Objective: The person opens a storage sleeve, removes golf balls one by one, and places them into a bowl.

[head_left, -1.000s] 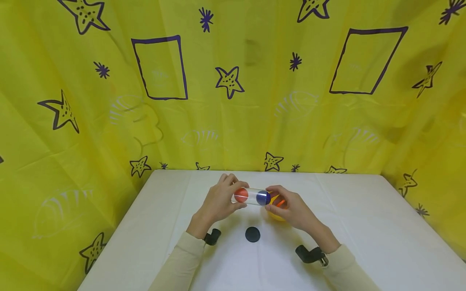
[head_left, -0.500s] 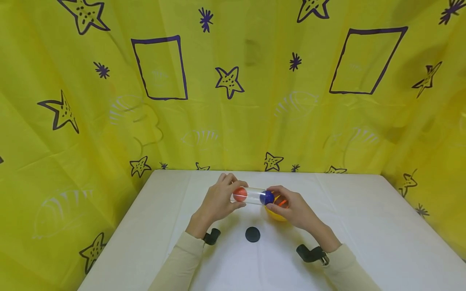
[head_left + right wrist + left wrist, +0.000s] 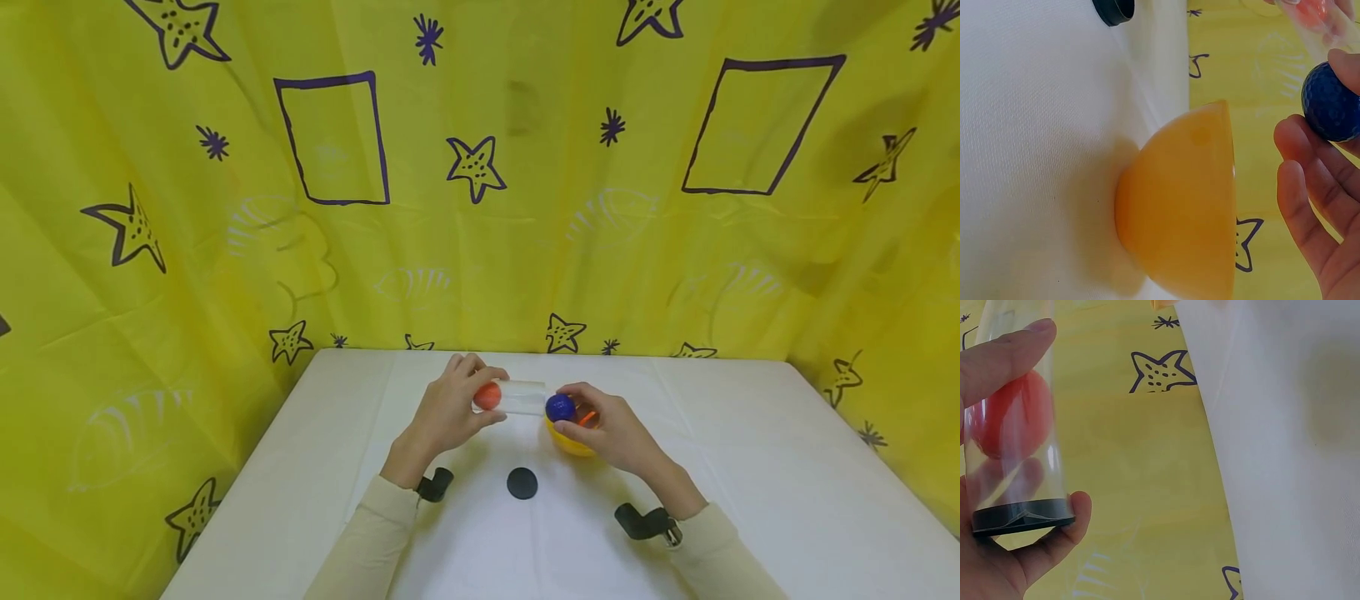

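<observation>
My left hand (image 3: 446,412) grips a clear plastic tube (image 3: 527,397), tilted nearly sideways in the head view. Inside it sits a red ball (image 3: 1013,419), near the end held by the fingers. A black cap (image 3: 1022,517) closes that end, and the left fingers reach around it. My right hand (image 3: 618,433) pinches a blue dimpled golf ball (image 3: 560,407) between thumb and fingers, just outside the tube's uncapped end. Beneath the ball and right hand stands a yellow bowl (image 3: 572,444), partly covered by that hand in the head view; orange shows inside it.
A round black lid (image 3: 522,483) lies on the white-covered table (image 3: 750,467) between the forearms. Dark wrist mounts (image 3: 641,522) sit on both wrists. A yellow patterned curtain (image 3: 480,250) hangs behind the table and along its sides.
My right hand has drawn the blue golf ball out of the tube's end, moving slightly right. The left hand, tube and red ball have shifted a little to the left.
</observation>
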Demonstrator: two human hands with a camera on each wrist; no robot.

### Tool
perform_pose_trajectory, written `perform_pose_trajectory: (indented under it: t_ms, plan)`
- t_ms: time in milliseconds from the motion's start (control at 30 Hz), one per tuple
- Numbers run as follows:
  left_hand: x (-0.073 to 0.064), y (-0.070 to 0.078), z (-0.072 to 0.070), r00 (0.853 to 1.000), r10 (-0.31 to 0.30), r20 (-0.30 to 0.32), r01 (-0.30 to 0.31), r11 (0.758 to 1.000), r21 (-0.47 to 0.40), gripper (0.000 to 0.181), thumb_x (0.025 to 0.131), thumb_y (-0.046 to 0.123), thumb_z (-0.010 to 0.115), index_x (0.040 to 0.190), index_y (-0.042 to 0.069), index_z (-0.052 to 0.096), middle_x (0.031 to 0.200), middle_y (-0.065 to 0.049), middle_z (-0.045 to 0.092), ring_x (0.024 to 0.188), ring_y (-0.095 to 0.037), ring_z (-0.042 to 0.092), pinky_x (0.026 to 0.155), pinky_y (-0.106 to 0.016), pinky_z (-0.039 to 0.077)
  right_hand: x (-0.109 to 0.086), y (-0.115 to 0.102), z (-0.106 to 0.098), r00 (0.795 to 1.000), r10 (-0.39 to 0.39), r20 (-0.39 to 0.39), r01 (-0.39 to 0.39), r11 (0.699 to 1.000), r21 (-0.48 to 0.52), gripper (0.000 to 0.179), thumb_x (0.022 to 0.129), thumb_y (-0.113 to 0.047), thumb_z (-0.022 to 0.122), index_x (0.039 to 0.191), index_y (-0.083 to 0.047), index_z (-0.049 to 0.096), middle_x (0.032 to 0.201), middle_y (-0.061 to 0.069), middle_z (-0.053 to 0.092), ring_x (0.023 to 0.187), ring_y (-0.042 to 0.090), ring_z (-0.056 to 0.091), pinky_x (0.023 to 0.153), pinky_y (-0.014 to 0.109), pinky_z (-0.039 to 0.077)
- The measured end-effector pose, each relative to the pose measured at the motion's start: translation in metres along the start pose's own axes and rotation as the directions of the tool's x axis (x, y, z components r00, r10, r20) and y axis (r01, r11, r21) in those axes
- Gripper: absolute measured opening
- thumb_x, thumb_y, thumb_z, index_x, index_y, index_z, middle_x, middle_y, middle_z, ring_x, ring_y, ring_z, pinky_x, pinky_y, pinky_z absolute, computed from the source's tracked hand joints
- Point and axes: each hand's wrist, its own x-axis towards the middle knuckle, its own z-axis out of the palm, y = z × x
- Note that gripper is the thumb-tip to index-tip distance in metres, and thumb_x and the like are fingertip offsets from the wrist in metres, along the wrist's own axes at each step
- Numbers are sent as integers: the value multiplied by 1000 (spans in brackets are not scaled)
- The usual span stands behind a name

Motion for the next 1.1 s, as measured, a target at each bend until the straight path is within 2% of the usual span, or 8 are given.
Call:
perform_pose_trajectory:
  t_ms: [200, 433, 700, 1100]
  plan:
    - [0, 0, -1, 1000, -9, 4, 9, 1000, -1, 50, 81, 33, 88, 125, 25, 67, 112, -1, 59, 103, -17, 49, 70, -24, 48, -1, 3, -3, 1000, 4, -15, -5, 1000, -21, 42, 92, -26, 77, 128, -10, 62, 113, 9, 71, 94, 18, 62, 79, 20, 54]
    - [0, -1, -1, 1000, -9, 8, 9, 1000, -4, 51, 81, 33, 88, 126, 25, 67, 109, 1, 57, 96, -14, 45, 61, -22, 40, 0, 8, -7, 999, 8, -37, -9, 1000, -29, 41, 89, -26, 80, 125, -12, 66, 111, 6, 73, 92, 18, 63, 78, 21, 54]
    - [0, -2, 0, 1000, 1, 3, -1, 1000, -1, 51, 81, 33, 88, 126, 23, 67, 110, -1, 59, 96, -15, 45, 62, -23, 40, 1, 13, -11, 998, -19, -63, 17, 999, -37, 42, 88, -24, 81, 124, -9, 67, 110, 8, 71, 87, 18, 61, 75, 22, 55]
    - [0, -2, 0, 1000, -1, 7, 1, 1000, -10, 51, 81, 34, 88, 126, 24, 67, 109, -1, 58, 96, -14, 44, 61, -22, 40, 1, 17, -14, 998, 15, -54, -18, 998, -63, 40, 87, -23, 82, 122, -9, 67, 109, 7, 72, 87, 17, 61, 74, 21, 54]
